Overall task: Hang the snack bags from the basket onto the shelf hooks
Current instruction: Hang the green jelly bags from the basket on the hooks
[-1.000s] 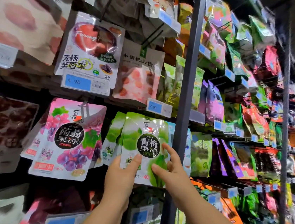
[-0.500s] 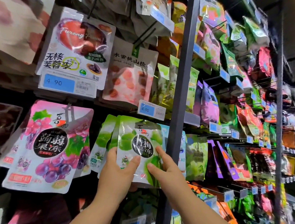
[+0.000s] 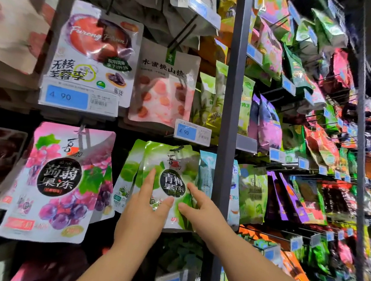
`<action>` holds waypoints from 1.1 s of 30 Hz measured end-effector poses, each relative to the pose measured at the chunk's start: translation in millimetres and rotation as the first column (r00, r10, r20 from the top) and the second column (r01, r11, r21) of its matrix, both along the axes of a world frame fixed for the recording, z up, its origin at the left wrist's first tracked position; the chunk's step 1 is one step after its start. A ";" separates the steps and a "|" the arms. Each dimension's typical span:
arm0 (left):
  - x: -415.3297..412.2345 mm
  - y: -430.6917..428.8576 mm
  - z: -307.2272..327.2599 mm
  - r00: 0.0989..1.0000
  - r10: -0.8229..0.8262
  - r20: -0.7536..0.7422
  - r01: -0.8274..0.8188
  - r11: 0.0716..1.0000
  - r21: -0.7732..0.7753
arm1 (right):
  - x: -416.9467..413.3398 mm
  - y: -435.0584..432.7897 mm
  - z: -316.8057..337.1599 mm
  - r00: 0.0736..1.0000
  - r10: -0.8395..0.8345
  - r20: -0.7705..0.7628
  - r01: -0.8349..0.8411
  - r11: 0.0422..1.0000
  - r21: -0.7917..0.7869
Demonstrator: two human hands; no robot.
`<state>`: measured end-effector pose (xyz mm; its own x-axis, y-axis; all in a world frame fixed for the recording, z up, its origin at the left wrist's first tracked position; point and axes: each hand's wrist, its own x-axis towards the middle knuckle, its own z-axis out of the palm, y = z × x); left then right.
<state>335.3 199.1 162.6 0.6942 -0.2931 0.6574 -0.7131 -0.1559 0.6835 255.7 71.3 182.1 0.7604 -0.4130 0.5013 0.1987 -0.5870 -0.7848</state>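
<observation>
Both hands lie flat on the front of a green snack bag, holding nothing closed. The left hand has its forefinger stretched straight up the bag's face and its thumb pointing to 2 o'clock. The right hand spreads thumb and forefinger on the bag's lower right.

The bag's black disc reads 青梅果冻. It hangs in front of matching green bags, its top just under a price tag reading 4 90. Whether its hole is on the hook cannot be told.

Half a second ago only the left thumb showed on the bag's front; now the forefinger lies there too.

- **9 o'clock:** a pink bag marked 蒟蒻果冻.
- **12 o'clock:** a pale bag marked 水蜜桃山楂.
- **10 o'clock:** a white bag reading "Furong Plum" and 无核芙蓉李, with a second 4 90 tag below it.
- **3 o'clock:** a dark upright post.
</observation>
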 end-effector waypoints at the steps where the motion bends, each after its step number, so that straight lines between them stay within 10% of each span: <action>1: 3.5 -0.7 0.0 1.000 -0.003 -0.010 0.003 1.000 -0.001 | 3.8 -0.2 -0.5 1.000 -0.006 0.000 0.006 1.000 -0.003; 24: 23.4 -14.0 -9.9 0.976 0.190 -0.108 -0.181 0.980 0.086 | 38.8 -1.3 -11.4 0.988 -0.134 -0.081 0.121 0.982 -0.143; 33: -16.1 -15.2 -36.2 0.952 0.307 -0.024 -0.307 0.946 -0.104 | 1.6 -1.2 -27.4 0.982 -0.189 -0.023 0.178 0.954 -0.240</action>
<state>319.2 183.9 126.3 0.7445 0.0053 0.6676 -0.6371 -0.2935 0.7127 257.3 70.1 154.7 0.7068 -0.4212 0.5683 0.0381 -0.7795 -0.6252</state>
